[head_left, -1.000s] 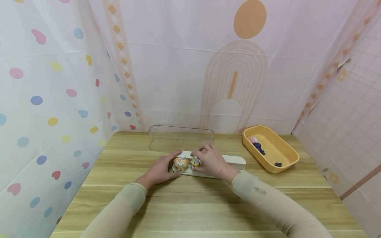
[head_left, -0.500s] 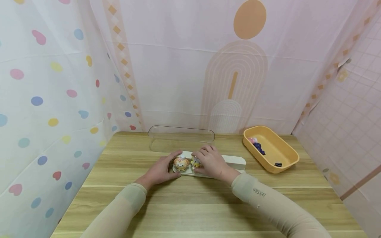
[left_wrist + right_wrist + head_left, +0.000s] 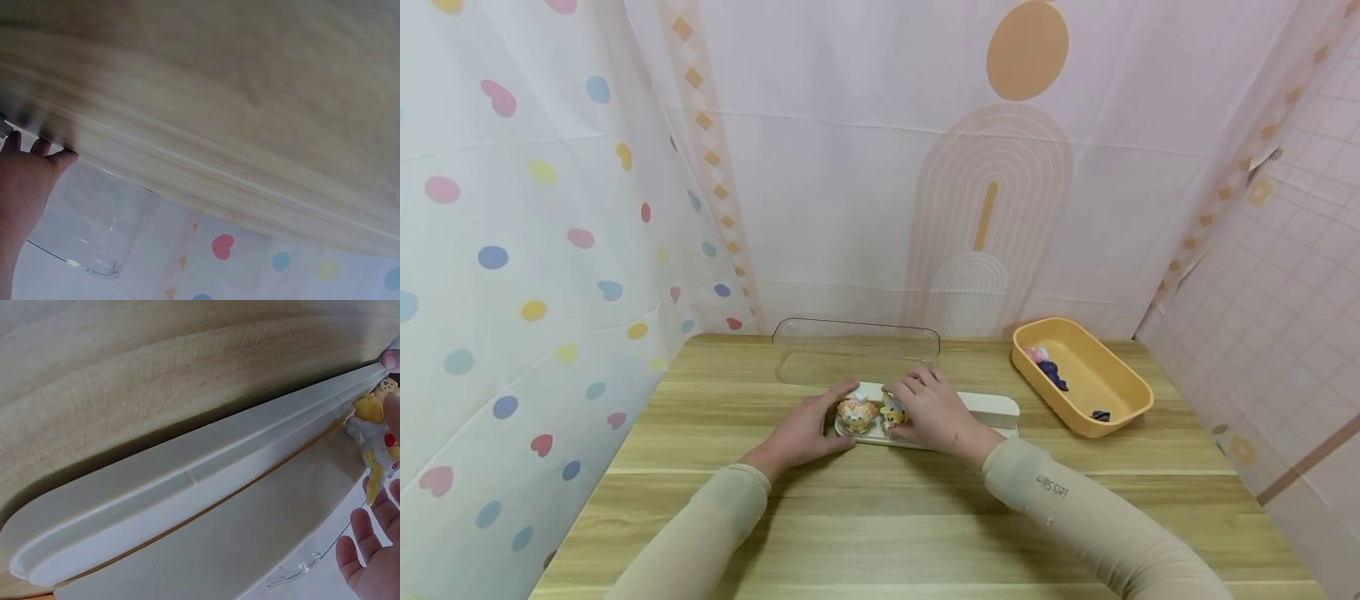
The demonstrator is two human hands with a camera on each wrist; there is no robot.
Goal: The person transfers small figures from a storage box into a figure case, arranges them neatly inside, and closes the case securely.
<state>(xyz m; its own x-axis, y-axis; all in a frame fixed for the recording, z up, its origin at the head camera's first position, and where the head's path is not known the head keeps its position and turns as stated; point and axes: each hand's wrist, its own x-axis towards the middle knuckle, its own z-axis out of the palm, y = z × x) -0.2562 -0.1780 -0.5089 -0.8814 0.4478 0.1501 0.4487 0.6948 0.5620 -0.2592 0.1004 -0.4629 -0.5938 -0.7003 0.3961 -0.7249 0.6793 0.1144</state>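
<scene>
My left hand (image 3: pixel 805 425) holds the left end of a white stepped display base (image 3: pixel 996 404), thumb at the near edge and fingers at the far side. An orange-and-white figurine (image 3: pixel 856 412) stands on that end, beside the hand. With my right hand (image 3: pixel 936 412) I pinch a grey-and-yellow figurine (image 3: pixel 892 410) just right of it, on or just above the base; I cannot tell which. In the right wrist view this figurine (image 3: pixel 374 444) shows a red spot. The right palm hides part of the base.
A clear plastic cover (image 3: pixel 857 333) stands behind the base, near the curtain. At right lies a yellow tub (image 3: pixel 1120 392) with a pink-and-white figure (image 3: pixel 1036 354), a dark blue one (image 3: pixel 1052 375) and a small dark piece (image 3: pixel 1101 415). The wooden table (image 3: pixel 865 533) extends toward me.
The grey-and-yellow figurine has turned and shifted slightly in my right hand's fingers. My left hand stays at the base's end.
</scene>
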